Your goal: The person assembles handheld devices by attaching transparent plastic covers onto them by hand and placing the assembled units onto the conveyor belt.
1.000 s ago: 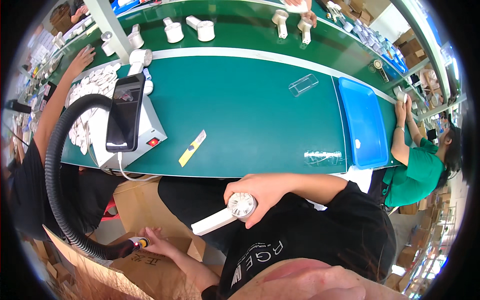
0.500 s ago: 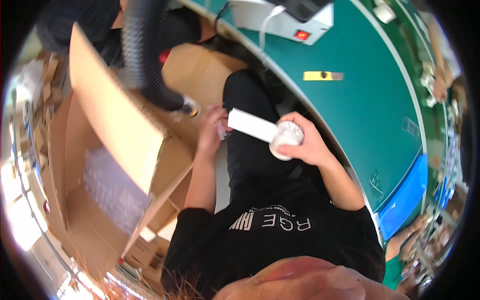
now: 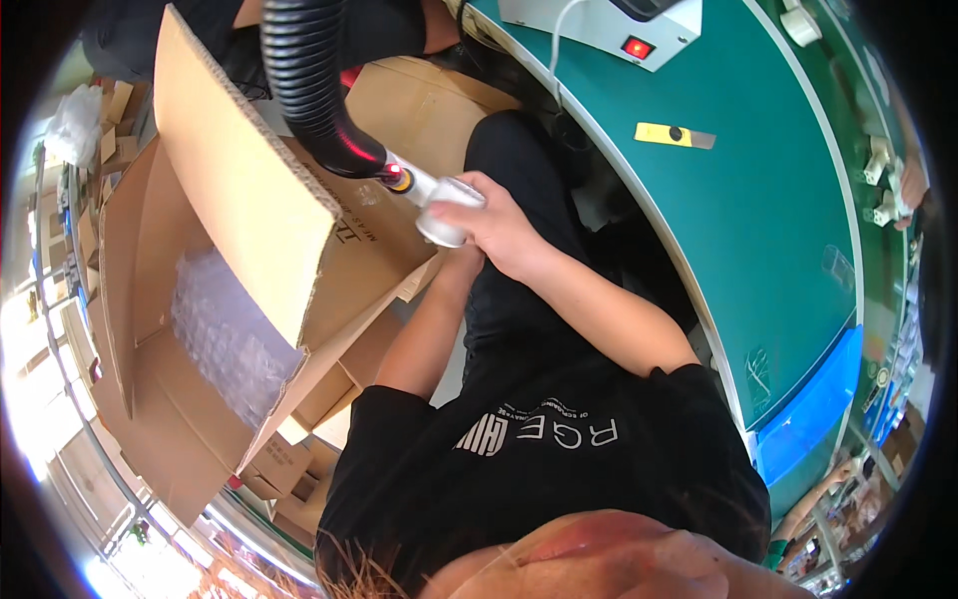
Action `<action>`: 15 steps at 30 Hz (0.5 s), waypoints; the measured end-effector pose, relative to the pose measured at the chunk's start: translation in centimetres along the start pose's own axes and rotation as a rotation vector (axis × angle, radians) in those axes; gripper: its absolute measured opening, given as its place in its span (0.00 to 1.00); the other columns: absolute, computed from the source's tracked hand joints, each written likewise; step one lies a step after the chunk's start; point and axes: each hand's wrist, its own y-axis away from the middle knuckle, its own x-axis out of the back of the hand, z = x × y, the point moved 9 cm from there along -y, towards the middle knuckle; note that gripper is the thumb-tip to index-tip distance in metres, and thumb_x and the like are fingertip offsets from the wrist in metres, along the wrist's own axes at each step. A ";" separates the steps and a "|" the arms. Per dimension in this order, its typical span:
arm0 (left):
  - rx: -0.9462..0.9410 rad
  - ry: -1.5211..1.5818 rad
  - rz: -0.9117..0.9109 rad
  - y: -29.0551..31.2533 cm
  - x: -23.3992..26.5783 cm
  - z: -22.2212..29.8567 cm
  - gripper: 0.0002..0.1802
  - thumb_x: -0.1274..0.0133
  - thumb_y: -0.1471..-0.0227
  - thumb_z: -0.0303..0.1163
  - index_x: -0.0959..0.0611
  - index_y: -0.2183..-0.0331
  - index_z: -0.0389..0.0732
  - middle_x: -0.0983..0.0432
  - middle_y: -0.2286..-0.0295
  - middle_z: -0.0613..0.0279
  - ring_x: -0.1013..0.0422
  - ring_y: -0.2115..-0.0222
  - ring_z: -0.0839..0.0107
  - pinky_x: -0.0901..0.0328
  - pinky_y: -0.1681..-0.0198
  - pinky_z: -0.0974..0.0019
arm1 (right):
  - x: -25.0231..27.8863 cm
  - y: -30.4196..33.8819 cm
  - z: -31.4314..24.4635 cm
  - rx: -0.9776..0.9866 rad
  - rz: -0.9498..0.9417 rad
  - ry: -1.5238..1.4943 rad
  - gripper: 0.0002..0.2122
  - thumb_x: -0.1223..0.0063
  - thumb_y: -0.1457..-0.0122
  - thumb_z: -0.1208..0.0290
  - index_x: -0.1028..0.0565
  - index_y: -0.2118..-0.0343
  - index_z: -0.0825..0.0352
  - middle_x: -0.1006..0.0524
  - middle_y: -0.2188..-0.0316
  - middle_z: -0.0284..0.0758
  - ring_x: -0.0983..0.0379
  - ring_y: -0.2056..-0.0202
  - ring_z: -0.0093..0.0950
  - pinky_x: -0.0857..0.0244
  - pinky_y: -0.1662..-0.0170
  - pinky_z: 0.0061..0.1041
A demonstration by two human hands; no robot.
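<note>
My right hand (image 3: pixel 497 225) is closed round a white cylindrical piece (image 3: pixel 451 215), slightly blurred, with a white bar pointing up and left. That bar lies at the end of a black corrugated hose (image 3: pixel 317 100), whose tip carries a yellow ring and a red glow. Whether the two touch I cannot tell. My left hand (image 3: pixel 462 262) is just below and behind the white piece; its fingers are hidden by the right hand. Both hands are above my left leg, beside an open cardboard box (image 3: pixel 249 200).
Clear plastic bags (image 3: pixel 230 334) lie inside the box. At right, the green table (image 3: pixel 718 240) bears a yellow cutter knife (image 3: pixel 676 136), a white powered unit (image 3: pixel 619 30) with a lit red switch and a blue tray (image 3: pixel 813 409). Another person's dark-clothed leg (image 3: pixel 384 30) is beyond the hose.
My right hand has carried the white piece left and up to the hose tip. The left hand, earlier holding a small clear piece, has gone behind it. Red light now shows at the tip.
</note>
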 end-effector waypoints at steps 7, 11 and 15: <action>-0.056 0.054 -0.104 0.4 -0.3 0.3 0.22 0.50 0.39 0.44 0.30 0.47 0.46 0.28 0.52 0.66 0.30 0.52 0.73 0.31 0.51 0.65 | -6.6 3.3 -4.7 1.192 -0.278 1.567 0.25 0.36 0.59 0.74 0.29 0.55 0.65 0.28 0.52 0.36 0.34 0.48 0.40 0.35 0.47 0.33; -0.072 0.019 -0.166 0.7 -1.0 0.6 0.22 0.50 0.39 0.44 0.30 0.47 0.46 0.29 0.52 0.66 0.30 0.52 0.73 0.31 0.51 0.65 | -5.7 4.6 -5.3 1.290 -0.295 1.722 0.25 0.36 0.58 0.75 0.29 0.53 0.65 0.29 0.51 0.37 0.34 0.48 0.40 0.36 0.47 0.34; -0.022 -0.288 -0.103 1.9 -0.9 2.9 0.19 0.47 0.43 0.28 0.30 0.51 0.39 0.25 0.59 0.59 0.26 0.60 0.73 0.28 0.60 0.67 | 0.2 7.0 -8.3 0.860 -0.147 1.309 0.27 0.32 0.60 0.76 0.28 0.53 0.65 0.26 0.56 0.38 0.29 0.52 0.39 0.34 0.48 0.33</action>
